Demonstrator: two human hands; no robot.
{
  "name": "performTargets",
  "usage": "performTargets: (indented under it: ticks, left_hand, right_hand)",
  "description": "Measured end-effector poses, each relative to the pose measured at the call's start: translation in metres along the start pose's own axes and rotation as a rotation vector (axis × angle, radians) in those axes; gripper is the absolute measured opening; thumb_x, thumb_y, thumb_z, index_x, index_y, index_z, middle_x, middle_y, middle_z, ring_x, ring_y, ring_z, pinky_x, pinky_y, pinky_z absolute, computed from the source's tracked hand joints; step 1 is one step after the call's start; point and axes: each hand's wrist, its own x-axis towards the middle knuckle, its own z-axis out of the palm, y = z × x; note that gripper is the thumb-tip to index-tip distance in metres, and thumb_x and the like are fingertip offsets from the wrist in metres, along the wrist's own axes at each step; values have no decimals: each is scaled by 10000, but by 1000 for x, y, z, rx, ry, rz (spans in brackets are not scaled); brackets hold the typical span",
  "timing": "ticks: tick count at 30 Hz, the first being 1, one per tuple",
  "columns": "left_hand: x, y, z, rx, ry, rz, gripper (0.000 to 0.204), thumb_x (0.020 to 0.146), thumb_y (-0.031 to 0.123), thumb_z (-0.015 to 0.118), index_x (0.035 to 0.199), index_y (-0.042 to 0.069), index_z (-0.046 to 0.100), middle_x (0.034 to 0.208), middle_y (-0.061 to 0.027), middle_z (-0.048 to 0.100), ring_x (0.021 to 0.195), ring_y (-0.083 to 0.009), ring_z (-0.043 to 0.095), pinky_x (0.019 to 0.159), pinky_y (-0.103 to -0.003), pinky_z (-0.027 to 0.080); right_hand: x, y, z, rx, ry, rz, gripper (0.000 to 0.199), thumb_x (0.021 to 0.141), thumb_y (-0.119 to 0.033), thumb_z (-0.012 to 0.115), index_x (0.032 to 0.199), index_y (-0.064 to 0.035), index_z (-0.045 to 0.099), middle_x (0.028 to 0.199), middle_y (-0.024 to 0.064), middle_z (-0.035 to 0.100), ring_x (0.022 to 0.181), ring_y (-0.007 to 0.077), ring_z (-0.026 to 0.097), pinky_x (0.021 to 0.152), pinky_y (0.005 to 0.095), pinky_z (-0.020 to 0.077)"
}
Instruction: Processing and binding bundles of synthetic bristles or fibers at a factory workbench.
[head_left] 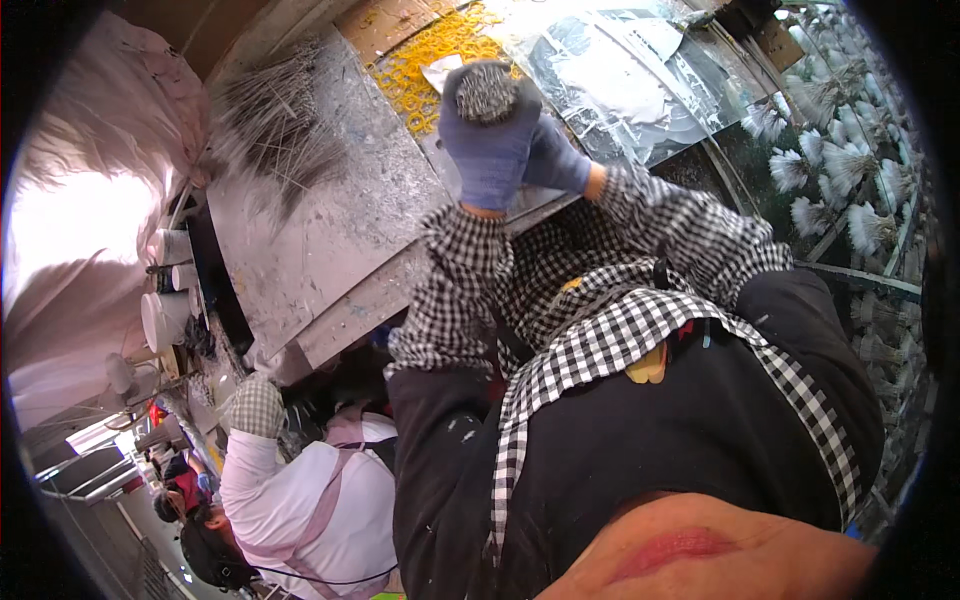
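Note:
A tight bundle of thin grey stalks [487,93], its cut ends facing up, stands at the table's near edge. My left hand [487,150], in a blue-purple glove, is wrapped round it. Close against it on the right, my right hand [557,158], gloved alike, is partly hidden behind the left; its fingers do not show clearly. Behind the hands lies a heap of yellow rubber bands [430,60], with a small white scrap [440,70] beside the bundle. To the left, a loose pile of similar thin stalks [275,120] rests on the grey, speckled table [320,240].
At the back right is a sheet smeared with white paste [620,80]. Racks of white fluffy tufts [850,170] fill the right side. White buckets [165,320] and pale draped cloth [90,150] stand left. A co-worker in white [310,490] is at the lower left.

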Motion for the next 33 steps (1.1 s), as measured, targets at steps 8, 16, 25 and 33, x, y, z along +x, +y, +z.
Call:
performTargets:
  ticks: [8, 16, 25, 33]
  left_hand:
    - [88, 94, -7, 497, -773, 647, 342, 779, 241, 727, 1052, 46, 660, 923, -174, 668, 868, -354, 654, 781, -412, 533]
    - [82, 53, -7, 648, -839, 493, 151, 792, 205, 668, 703, 86, 643, 652, -133, 593, 636, -322, 629, 617, -406, 517]
    - [67, 67, -8, 901, -892, 473, 153, 851, 209, 717, 977, 124, 730, 887, -83, 709, 685, -219, 694, 640, -305, 546]
    - [91, 81, 99, 603, -957, 607, 109, 815, 164, 640, 842, 91, 716, 710, -142, 655, 642, -309, 652, 653, -403, 547]
  right_hand:
    - [21, 3, -25, -82, -117, -138, 301, 801, -261, 807, 960, -35, 687, 877, 83, 697, 811, 203, 665, 759, 350, 544]
    - [9, 26, -23, -299, -155, -49, 445, 798, -220, 807, 1157, -68, 591, 1012, 83, 673, 921, 174, 646, 844, 322, 544]
    - [-5, -12, -18, -52, -23, -48, 357, 731, -210, 815, 1020, -76, 656, 894, 80, 697, 836, 179, 677, 781, 347, 566]
    - [-27, -18, -125, -171, 96, -50, 233, 830, -205, 773, 991, -77, 662, 924, 34, 708, 847, 172, 673, 859, 340, 565]
